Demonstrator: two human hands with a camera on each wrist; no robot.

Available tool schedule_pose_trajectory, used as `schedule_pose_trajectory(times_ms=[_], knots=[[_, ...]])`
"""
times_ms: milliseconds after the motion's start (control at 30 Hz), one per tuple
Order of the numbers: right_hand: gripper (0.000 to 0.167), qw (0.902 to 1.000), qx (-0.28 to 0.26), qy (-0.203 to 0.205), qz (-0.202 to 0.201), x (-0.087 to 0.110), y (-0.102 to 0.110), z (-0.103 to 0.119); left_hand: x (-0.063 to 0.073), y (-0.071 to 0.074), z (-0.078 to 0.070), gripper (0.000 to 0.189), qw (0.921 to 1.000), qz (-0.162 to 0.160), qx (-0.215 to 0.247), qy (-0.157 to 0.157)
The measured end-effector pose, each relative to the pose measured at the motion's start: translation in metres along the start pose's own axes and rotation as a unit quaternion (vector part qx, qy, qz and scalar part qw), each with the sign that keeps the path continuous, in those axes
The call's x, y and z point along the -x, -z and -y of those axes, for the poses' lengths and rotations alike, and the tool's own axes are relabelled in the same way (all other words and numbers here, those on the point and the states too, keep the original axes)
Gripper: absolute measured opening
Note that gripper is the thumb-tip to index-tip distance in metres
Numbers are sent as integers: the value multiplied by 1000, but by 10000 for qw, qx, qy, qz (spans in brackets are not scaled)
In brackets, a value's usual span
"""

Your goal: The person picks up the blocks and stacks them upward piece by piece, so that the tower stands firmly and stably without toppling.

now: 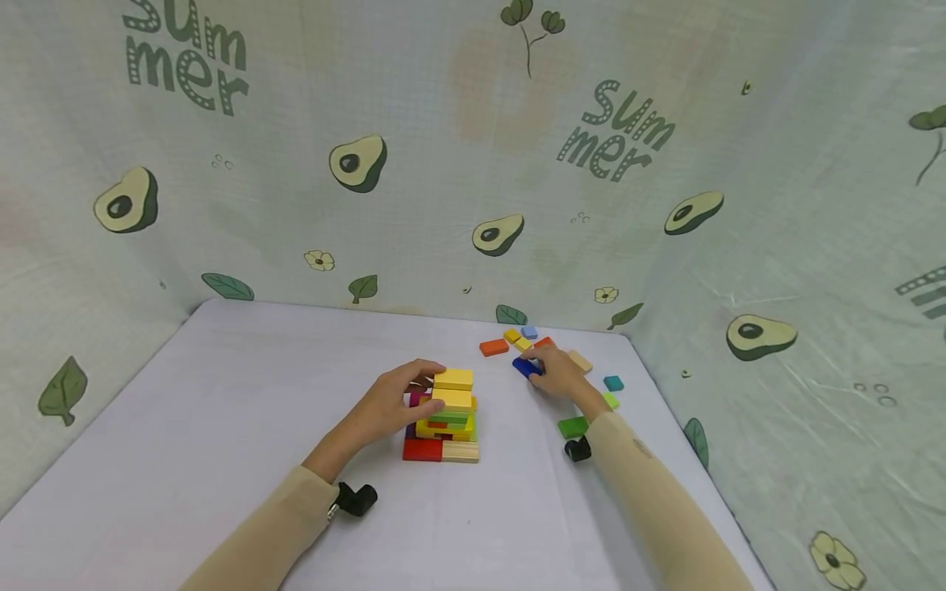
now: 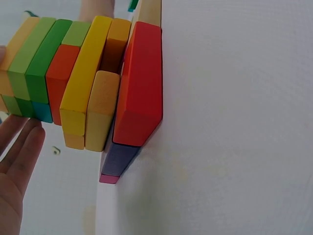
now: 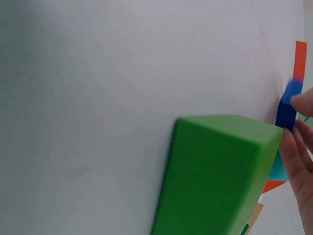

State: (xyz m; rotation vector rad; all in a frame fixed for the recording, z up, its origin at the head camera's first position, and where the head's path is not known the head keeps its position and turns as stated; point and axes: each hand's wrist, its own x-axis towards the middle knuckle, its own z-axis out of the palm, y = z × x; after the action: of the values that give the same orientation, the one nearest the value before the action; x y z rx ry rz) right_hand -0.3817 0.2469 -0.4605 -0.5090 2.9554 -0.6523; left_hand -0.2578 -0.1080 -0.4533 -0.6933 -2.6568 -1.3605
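A tower of stacked coloured wooden blocks (image 1: 452, 402) stands on the white table, yellow on top, with red and natural wood at its base. My left hand (image 1: 384, 404) rests against the tower's upper left side, thumb toward the front and fingers toward the back. In the left wrist view its fingers (image 2: 22, 152) look fairly straight beside the green and teal blocks. Over on the right, my right hand (image 1: 556, 371) pinches a dark blue block (image 1: 526, 367) between thumb and fingers. The right wrist view shows this blue block (image 3: 288, 105) too, held low by the table surface.
Loose blocks lie around the right hand: an orange one (image 1: 493, 348), a light blue one (image 1: 529, 332), a teal one (image 1: 613, 383) and a green one (image 1: 572, 427) near the right wrist. A patterned cloth (image 1: 414, 107) hangs behind the table.
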Motion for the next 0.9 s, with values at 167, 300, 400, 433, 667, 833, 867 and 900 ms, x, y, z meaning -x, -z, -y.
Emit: schedule_pose_trajectory(times_ms=[167,300,400,433,667,833,867,900], knots=[[41,9997,-37,209,107,7,-4,0,1,1,-1,56,10000,-1,51,34],[38,9986,33,503,141,15,-6,3,2,1,-2,56,10000,-13,47,67],[36,9975,77,699,76,23,-5,8,1,0,-1,56,10000,-1,41,88],[35,9970,51,777,26,26,-3,12,1,0,-1,56,10000,7,40,84],[37,9766,-544,2029,-457,61,23,68,0,1,-2,57,10000,12,9,51],[35,9573,-607,2806,-343,80,32,108,0,3,-2,57,10000,34,89,-8],[34,9556,-567,2877,-288,82,32,114,0,2,-1,57,9999,59,100,-22],[34,9541,-509,2943,-242,84,31,119,0,2,-1,57,9999,86,108,-35]])
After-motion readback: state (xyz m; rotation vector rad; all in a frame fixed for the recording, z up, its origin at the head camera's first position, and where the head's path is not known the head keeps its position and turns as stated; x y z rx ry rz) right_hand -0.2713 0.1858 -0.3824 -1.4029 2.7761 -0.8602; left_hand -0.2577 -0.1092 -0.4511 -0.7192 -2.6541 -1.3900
